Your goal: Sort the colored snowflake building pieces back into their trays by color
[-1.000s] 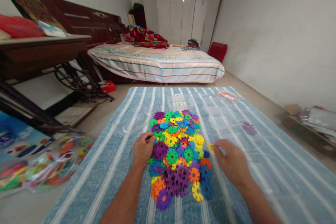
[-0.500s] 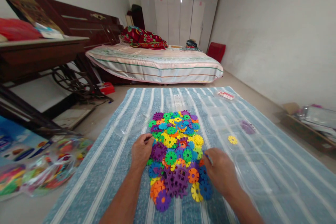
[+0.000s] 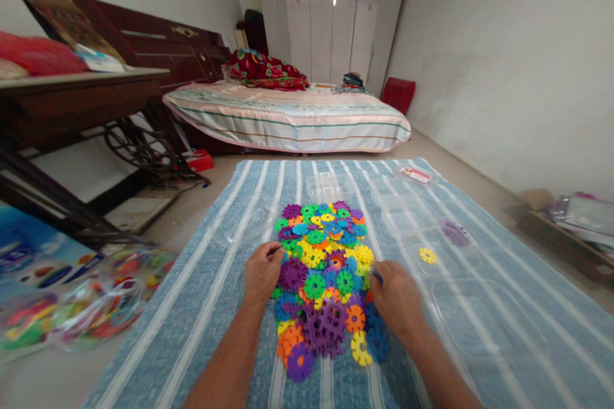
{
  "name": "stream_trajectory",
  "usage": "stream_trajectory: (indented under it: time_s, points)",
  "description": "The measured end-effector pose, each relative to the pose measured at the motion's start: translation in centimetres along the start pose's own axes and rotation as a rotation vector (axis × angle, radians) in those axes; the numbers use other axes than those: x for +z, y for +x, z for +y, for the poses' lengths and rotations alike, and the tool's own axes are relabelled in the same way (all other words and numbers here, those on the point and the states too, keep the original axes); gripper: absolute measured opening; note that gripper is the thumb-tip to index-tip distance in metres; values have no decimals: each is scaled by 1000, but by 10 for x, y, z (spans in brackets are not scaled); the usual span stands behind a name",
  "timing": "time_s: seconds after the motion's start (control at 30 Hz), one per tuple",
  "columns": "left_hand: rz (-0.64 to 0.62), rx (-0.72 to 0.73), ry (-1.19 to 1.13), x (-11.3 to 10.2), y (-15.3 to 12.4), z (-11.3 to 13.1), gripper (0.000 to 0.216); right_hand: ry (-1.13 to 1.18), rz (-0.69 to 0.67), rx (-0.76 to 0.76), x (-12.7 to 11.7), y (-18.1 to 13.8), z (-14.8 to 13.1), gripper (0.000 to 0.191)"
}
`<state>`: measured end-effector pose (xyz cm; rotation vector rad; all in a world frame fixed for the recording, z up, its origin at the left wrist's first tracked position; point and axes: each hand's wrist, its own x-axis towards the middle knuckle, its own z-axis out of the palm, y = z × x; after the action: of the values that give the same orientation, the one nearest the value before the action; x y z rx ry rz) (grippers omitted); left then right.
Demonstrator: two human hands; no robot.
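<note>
A pile of colourful plastic gear-shaped pieces [image 3: 326,268] lies in the middle of a blue striped mat [image 3: 211,294]. My left hand [image 3: 261,271] rests at the pile's left edge, fingers curled in a pinch on something I cannot make out. My right hand [image 3: 396,297] is at the pile's right edge, fingers closed on a blue piece [image 3: 377,277]. A single yellow piece [image 3: 426,255] lies apart to the right inside a clear plastic tray [image 3: 484,319]. A purple piece [image 3: 453,232] sits farther back in the same tray.
A bed [image 3: 288,115] stands beyond the mat. A dark sewing table [image 3: 71,108] is at the left, with bags of colourful toys [image 3: 86,300] on the floor below. A cardboard box [image 3: 566,223] sits by the right wall. White wardrobes [image 3: 330,13] line the back.
My right hand let go of a yellow piece, which now lies in the clear tray, then came back to the pile's right edge and closed on a blue piece. My left hand stayed put.
</note>
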<state>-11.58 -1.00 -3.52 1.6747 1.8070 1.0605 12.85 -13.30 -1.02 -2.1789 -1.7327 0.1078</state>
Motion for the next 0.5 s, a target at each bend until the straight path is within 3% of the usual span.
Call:
stream_trajectory:
  time_s: [0.23,0.5]
  points:
    - [10,8,-15,0,0,0,22,-90,-20,-4,17,38,-2,21]
    - [11,-4,-27,0,-1,0,22,-72,-29,-70,22,32,-1,26]
